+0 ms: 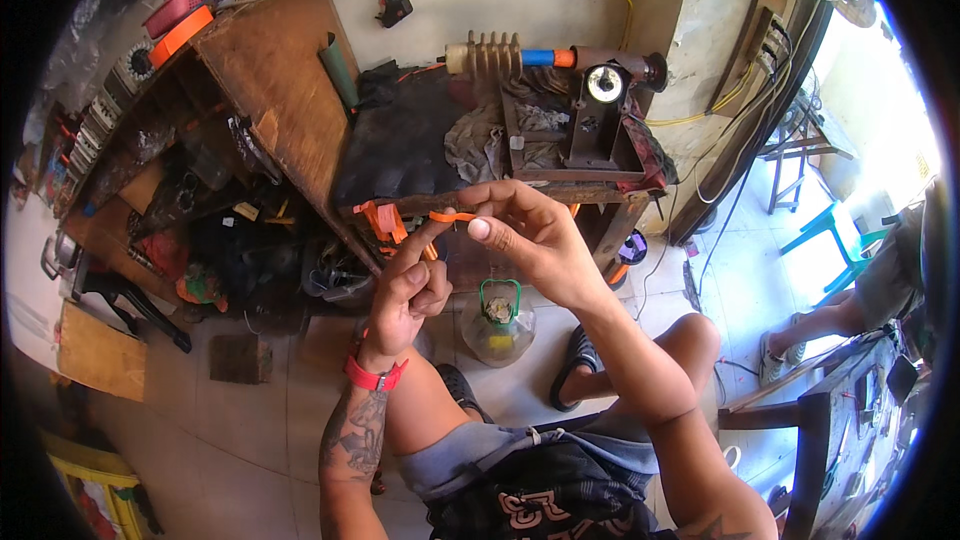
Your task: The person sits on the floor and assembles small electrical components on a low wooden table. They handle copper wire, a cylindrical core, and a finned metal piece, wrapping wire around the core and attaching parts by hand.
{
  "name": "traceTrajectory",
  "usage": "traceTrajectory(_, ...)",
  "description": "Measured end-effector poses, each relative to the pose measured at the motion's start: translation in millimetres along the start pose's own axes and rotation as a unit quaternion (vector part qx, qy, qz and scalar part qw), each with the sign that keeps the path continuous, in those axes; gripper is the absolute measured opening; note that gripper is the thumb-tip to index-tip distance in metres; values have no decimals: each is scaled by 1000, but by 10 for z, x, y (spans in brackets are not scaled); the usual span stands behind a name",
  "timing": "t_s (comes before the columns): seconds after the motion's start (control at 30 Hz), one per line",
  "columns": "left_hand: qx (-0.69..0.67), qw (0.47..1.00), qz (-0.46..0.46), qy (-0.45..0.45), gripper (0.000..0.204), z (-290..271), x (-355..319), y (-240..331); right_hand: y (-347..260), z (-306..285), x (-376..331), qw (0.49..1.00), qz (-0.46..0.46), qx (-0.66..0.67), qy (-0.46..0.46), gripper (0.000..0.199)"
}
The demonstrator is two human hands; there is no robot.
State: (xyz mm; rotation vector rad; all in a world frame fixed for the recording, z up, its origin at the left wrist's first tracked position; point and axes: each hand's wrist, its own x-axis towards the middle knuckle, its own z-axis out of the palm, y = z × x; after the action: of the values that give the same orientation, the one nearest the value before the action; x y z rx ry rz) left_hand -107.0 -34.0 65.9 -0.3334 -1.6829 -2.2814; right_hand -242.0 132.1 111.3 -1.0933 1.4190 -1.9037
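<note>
Between my hands, over the bench's front edge, a small bright orange band [453, 216] bends in a curve. Thumb and fingertips of my right hand [540, 245] pinch its right end. My left hand [410, 285], with a red watch strap at the wrist, has its index finger raised against the band's left end and the other fingers curled in. Whether the band goes fully around that fingertip, I cannot tell.
Ahead stands a workbench [400, 160] with dark cloth and a motor-driven machine [600, 115]. A clear jug [498, 335] with a green handle sits on the floor between my feet. Cluttered shelving lines the left; another person's leg [835, 320] and a teal stool [830, 240] are at right.
</note>
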Motion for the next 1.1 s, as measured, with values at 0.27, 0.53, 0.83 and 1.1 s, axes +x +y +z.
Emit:
traceTrajectory(0.27,203,977,61,34,59,-28,31,-17,120,-76,59,997,-49,-44,49,24)
traceTrajectory(0.53,372,885,216,180,37,-540,1622,432,-849,-782,1388,765,-311,-563,-31,18)
traceTrajectory(0.83,238,959,156,17,33,-893,2255,241,-1319,-591,2281,669,-40,-694,-264,25)
traceTrajectory(1.1,220,956,190,31,32,-725,2225,189,-1274,-563,2317,645,-43,-722,-245,30)
